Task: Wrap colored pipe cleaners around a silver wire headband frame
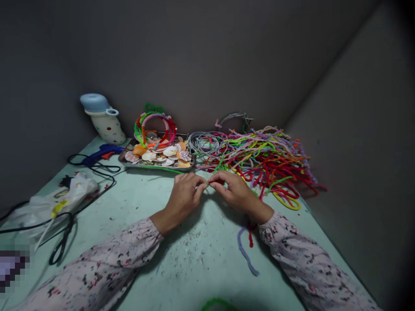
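As my left hand [183,195] and right hand [235,191] pinch a green pipe cleaner [214,182], a tray of seashells [155,166] sits just ahead.

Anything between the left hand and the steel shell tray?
Only the green pipe cleaner, which the left hand pinches and which appears to run back to the front rim of the steel tray of shells. Nothing else visible stands between them.
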Demonstrator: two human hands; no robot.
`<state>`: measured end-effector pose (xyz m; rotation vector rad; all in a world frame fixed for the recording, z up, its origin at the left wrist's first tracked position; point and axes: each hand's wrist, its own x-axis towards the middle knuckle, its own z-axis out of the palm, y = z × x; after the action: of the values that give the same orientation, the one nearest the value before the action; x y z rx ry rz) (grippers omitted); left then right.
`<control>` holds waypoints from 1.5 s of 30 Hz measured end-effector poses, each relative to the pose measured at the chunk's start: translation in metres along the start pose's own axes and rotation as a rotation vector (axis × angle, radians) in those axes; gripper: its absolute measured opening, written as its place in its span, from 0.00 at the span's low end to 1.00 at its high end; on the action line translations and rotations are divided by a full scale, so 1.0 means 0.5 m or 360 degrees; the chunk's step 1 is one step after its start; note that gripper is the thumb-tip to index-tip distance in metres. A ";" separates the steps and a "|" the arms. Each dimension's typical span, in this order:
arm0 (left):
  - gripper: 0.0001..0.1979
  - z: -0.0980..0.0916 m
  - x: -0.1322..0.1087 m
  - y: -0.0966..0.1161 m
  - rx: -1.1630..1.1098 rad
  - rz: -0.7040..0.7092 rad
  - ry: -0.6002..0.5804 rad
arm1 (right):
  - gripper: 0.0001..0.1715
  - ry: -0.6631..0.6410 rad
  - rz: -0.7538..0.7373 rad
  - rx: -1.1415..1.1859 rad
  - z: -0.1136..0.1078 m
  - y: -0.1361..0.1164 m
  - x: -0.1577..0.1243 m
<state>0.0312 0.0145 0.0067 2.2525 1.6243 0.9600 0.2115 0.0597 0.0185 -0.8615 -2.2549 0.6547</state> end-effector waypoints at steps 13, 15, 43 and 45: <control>0.07 -0.001 0.001 0.001 -0.0031 0.0015 -0.0044 | 0.05 0.0009 0.0025 0.0016 -0.002 -0.004 0.001; 0.05 -0.001 0.001 0.001 -0.0025 0.0034 -0.0020 | 0.06 0.0011 0.0043 0.0013 -0.002 -0.005 0.001; 0.06 -0.003 -0.011 0.006 0.0103 0.0005 0.0556 | 0.06 0.0085 0.0189 0.0248 -0.001 -0.008 0.001; 0.03 -0.003 -0.012 0.008 0.0029 0.0045 0.0561 | 0.07 0.0147 0.0222 0.0279 -0.002 -0.005 0.002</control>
<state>0.0323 0.0072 0.0074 2.2179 1.7410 1.4216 0.2103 0.0590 0.0212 -0.9469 -2.0346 0.8448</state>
